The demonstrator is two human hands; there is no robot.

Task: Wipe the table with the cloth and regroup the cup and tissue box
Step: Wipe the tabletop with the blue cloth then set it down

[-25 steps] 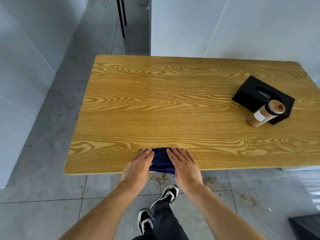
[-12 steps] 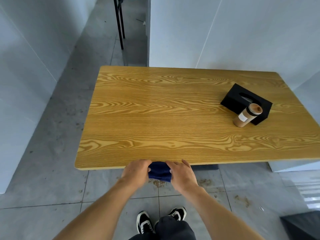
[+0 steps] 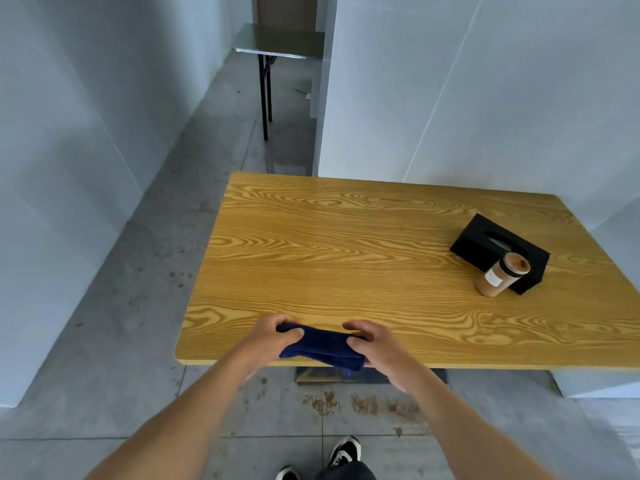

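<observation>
Both hands, left hand [image 3: 268,336] and right hand [image 3: 375,346], pinch the folded dark-blue cloth [image 3: 320,344] at 6 o'clock on the wooden table [image 3: 346,258]. The tan lidded cup [image 3: 502,273] touches the black tissue box [image 3: 498,245] at 3 o'clock, so a wide swipe could probably topple it. Cloth's underside is hidden.

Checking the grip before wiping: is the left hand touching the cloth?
Touching. The head view shows the left hand with its fingers curled round the cloth's left end.
</observation>
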